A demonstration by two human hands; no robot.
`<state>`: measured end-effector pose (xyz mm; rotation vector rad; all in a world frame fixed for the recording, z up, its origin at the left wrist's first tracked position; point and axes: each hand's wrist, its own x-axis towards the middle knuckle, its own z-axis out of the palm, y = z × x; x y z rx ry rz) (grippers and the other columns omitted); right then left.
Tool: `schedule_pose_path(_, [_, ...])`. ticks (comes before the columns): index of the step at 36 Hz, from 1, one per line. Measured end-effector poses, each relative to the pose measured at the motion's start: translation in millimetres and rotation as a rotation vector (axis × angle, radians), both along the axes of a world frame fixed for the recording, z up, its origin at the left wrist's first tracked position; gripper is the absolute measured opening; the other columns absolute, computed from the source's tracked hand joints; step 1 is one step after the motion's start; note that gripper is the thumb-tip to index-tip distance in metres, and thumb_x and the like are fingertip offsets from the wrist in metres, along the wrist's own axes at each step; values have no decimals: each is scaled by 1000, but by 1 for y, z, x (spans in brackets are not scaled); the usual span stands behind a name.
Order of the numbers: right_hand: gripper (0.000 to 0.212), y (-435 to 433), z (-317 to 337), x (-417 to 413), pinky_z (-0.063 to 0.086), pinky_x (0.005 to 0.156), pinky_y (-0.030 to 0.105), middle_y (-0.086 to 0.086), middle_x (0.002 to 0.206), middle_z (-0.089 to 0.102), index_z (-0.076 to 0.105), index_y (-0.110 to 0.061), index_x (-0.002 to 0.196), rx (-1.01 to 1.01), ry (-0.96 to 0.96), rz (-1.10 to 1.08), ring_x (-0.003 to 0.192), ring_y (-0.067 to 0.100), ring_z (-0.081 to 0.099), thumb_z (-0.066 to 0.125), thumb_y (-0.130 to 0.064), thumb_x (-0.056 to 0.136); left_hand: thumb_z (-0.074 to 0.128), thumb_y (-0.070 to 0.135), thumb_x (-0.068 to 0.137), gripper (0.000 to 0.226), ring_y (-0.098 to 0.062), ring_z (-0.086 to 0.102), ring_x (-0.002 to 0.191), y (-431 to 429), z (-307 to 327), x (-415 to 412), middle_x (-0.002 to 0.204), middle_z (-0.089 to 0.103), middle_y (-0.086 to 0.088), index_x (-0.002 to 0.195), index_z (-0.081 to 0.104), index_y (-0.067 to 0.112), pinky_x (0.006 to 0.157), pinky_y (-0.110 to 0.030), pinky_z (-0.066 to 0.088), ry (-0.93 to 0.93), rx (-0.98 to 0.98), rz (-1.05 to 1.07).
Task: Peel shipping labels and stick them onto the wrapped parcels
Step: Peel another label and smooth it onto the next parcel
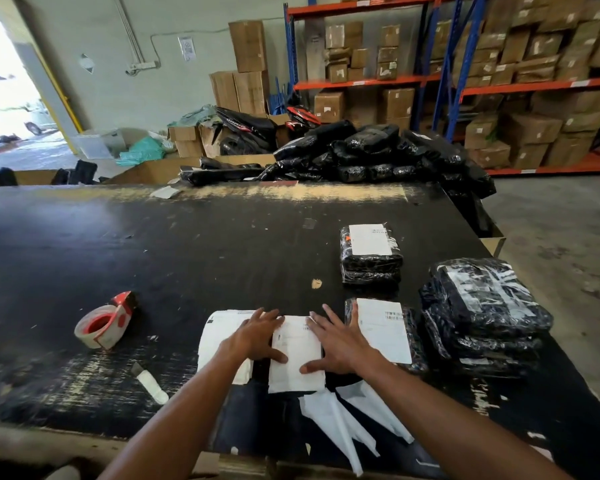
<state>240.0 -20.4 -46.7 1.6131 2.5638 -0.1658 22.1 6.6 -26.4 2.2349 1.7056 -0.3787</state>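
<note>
A white shipping label lies on a black wrapped parcel near the table's front edge. My left hand presses flat on the label's left edge and my right hand on its right edge, fingers spread. A stack of white label sheets lies just left, partly under my left hand. To the right sits a labelled parcel. Farther back stands another labelled parcel. A stack of black wrapped parcels is at the right edge.
A red tape dispenser sits at the left on the black table. Peeled white backing strips lie near the front edge. A utility knife lies front left. A heap of black parcels fills the far side, with shelves of cartons behind.
</note>
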Motion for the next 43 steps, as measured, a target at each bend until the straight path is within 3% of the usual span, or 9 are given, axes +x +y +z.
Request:
schedule_pose_path(6, [117,5,-1,-2,-22,103,77,-2,170,6,14,-22,161,-4,-37,10,156,24,-14,35,-94,71,64,62,86,92,-27,-11,156,-3,-5,-6,170,5,2,160,21,26,126,-50,4,18,65,-77])
schedule_pose_path(11, [125,9,-8,-2,-22,102,78,-4,170,7,19,-26,160,44,-67,51,156,22,-13,2,-97,59,59,62,90,83,-26,-11,156,-3,-10,-10,169,10,1,158,27,27,126,-50,0,7,105,-113])
schedule_pose_path(16, [121,11,-12,-2,-19,104,78,-4,170,8,22,-29,159,43,-48,42,156,22,-12,-4,-93,61,57,60,92,76,-25,-7,156,0,-11,-11,168,17,-1,156,34,26,127,-47,1,-2,136,-140])
schedule_pose_path(22, [121,11,-15,-1,-21,106,76,-4,170,8,18,-30,160,18,-29,19,156,21,-9,-6,-91,59,58,57,93,77,-25,-6,156,3,-10,-8,167,19,-2,156,32,23,127,-48,0,16,108,-150])
schedule_pose_path(27, [119,11,-16,1,-23,108,73,-5,170,4,8,-25,162,-19,-3,3,157,18,-5,3,-93,64,60,58,91,87,-23,-7,156,4,-9,-8,167,19,-3,159,23,19,125,-45,-4,22,55,-140])
schedule_pose_path(32, [114,8,-10,3,-21,115,64,-5,169,7,9,-20,162,-22,164,-61,156,9,1,2,-89,73,64,61,87,96,-22,-8,156,7,-4,-6,168,18,-4,159,21,15,126,-45,-5,19,6,-125])
schedule_pose_path(34, [104,6,-9,6,-18,118,60,-5,169,12,15,-20,161,-12,233,-101,156,8,6,3,-84,80,64,61,87,97,-22,-7,156,6,0,-3,168,18,-4,159,21,14,125,-45,-7,13,0,-126])
schedule_pose_path(38, [68,4,-8,18,-10,122,58,-4,169,15,23,-20,160,37,304,-215,155,9,10,21,-59,104,63,64,86,98,-21,-6,156,9,4,10,167,19,-4,159,22,12,124,-45,-7,-30,29,-134])
schedule_pose_path(43, [61,-2,-7,37,-6,122,58,-1,169,12,24,-18,159,94,356,-340,156,12,2,22,-49,107,54,62,93,86,-21,-3,157,10,8,39,166,23,-3,158,27,12,126,-45,-2,-67,59,-180])
